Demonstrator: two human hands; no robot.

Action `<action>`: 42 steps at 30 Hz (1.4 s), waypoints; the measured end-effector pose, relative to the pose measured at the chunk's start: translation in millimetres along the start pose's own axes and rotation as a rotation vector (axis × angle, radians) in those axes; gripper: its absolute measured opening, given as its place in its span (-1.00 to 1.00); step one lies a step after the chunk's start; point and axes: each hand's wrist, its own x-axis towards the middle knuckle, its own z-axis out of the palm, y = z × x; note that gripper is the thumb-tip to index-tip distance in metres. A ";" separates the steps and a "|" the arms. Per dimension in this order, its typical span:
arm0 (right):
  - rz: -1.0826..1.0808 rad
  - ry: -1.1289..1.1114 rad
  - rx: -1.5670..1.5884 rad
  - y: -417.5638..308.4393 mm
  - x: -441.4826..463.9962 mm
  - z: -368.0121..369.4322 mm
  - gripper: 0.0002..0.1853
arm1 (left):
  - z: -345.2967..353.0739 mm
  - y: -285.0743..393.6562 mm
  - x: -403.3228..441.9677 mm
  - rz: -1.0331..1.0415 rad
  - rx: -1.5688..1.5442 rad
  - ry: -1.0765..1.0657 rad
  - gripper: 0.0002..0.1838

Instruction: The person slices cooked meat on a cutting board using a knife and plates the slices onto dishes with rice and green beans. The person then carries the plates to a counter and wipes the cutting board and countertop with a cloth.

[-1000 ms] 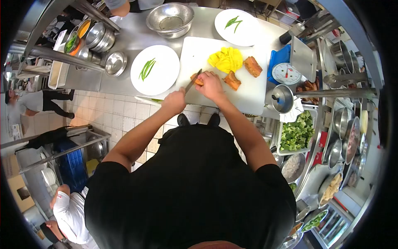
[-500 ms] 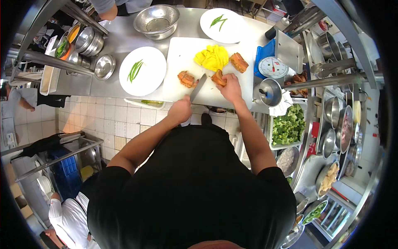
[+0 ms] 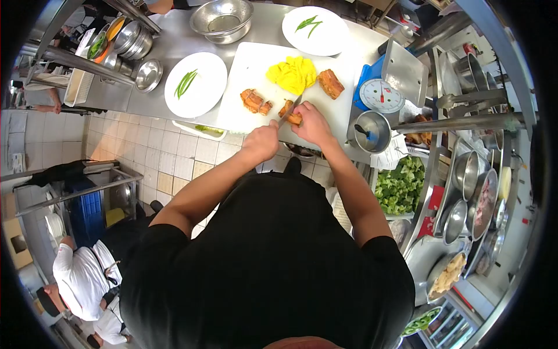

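My left hand [image 3: 261,142] is wrapped round the handle of a knife [image 3: 290,110], its blade pointing away to the upper right. The blade lies against a small browned piece of meat [image 3: 294,118] on the white cutting board [image 3: 235,113]. My right hand [image 3: 313,124] grips that piece from the right, its fingers partly covering it. To the left lies browned meat cut into pieces [image 3: 254,101]. A larger browned chunk [image 3: 330,84] rests at the board's right. Between them, farther back, is a crumpled yellow heap [image 3: 293,74], perhaps cloth.
White plates with green beans stand left of the board [image 3: 203,93] and behind it [image 3: 331,32]. A steel bowl [image 3: 222,22] sits at the back. On the right are a blue scale [image 3: 381,95], a steel pot [image 3: 372,131] and leafy greens [image 3: 400,186]. People stand at lower left.
My left hand has brought the knife rightward and forward onto the small meat piece under my right hand. The left meat now shows separated pieces. The whole view has shifted slightly.
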 end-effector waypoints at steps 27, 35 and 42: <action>-0.127 0.083 -0.207 6.4 -13.9 -14.5 -0.76 | 29.2 11.0 25.9 0.090 -0.089 0.095 -0.79; -0.065 0.109 -0.190 6.1 24.5 12.8 -0.90 | -10.6 -10.8 10.7 0.046 0.044 0.085 -0.77; -0.094 0.099 -0.241 12.2 33.0 18.9 -0.89 | 8.8 -33.7 22.8 0.059 0.042 0.016 -0.76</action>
